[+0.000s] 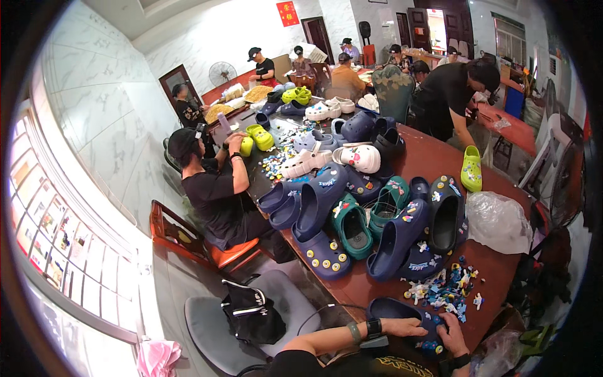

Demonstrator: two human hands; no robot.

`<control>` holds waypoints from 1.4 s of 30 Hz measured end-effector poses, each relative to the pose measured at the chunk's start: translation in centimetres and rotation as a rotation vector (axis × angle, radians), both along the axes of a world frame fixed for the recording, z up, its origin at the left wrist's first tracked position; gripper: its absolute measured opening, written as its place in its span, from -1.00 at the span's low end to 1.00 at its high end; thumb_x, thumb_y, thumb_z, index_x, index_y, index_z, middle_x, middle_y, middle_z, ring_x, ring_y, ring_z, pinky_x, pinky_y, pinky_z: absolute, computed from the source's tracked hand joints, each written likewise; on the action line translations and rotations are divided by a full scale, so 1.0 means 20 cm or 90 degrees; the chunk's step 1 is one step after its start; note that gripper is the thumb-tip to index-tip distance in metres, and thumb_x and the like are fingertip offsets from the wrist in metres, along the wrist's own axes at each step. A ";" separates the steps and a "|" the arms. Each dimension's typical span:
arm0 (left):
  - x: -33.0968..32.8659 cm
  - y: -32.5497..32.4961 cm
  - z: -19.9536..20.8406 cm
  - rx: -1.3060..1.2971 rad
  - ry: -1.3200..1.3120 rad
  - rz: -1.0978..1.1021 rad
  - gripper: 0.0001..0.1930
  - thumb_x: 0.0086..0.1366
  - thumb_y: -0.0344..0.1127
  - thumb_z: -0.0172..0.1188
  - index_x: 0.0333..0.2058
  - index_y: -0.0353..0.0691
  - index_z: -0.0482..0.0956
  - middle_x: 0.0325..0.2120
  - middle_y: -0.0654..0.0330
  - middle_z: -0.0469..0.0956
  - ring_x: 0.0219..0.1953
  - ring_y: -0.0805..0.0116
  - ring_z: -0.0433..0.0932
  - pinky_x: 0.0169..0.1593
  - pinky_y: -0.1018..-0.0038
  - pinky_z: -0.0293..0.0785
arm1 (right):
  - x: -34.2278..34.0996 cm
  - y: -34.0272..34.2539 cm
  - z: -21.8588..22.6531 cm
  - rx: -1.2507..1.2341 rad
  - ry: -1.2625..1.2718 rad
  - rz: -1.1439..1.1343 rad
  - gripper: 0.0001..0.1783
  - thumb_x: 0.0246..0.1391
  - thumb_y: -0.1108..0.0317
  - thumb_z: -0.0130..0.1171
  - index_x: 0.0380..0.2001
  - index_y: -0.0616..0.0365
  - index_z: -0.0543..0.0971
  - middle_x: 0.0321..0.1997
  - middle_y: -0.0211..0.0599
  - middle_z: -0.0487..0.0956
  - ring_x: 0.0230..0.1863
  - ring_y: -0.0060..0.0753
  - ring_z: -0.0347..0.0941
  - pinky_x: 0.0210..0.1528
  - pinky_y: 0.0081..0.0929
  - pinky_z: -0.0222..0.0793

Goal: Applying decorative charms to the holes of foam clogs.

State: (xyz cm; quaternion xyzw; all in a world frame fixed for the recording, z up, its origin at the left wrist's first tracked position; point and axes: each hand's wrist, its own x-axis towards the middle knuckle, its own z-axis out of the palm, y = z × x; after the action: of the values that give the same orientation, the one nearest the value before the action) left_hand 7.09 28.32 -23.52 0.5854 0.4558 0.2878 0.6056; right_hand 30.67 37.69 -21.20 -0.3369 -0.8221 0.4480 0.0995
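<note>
At the near edge of the table I hold a navy foam clog (392,307) with small charms on its toe. My left hand (402,327) grips it by the side near the opening. My right hand (453,335) is closed around its toe end, fingers over the charm-covered part; whether a loose charm is pinched there is hidden. Just beyond the clog lies a heap of small blue, white and yellow shoe charms (447,286). Behind that heap, decorated clogs are piled up, among them a navy one with round yellow charms (325,254) and a green one (352,229).
A clear plastic bag (499,221) and a lime clog (471,169) are along the table's right side. A grey chair (207,314) with a black bag (251,311) stands at my left. One person (210,188) sits along the left edge; others work farther off.
</note>
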 end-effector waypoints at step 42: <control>-0.05 0.08 0.03 -0.234 -0.161 0.035 -0.64 0.16 0.05 0.30 -0.45 -0.16 0.52 -0.59 0.48 0.33 -0.57 0.66 0.23 -0.54 0.62 0.09 | 0.01 -0.03 -0.11 0.038 0.050 -0.213 -0.68 0.35 0.24 -0.16 -0.15 0.22 0.52 -0.24 -0.11 0.60 -0.16 -0.16 0.55 -0.06 -0.36 0.40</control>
State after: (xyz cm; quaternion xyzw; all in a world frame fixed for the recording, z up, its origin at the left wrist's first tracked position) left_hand 6.01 29.88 -22.84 0.4115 0.4370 0.2872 0.7465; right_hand 30.95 37.17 -23.33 -0.4482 -0.7630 0.4136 0.2143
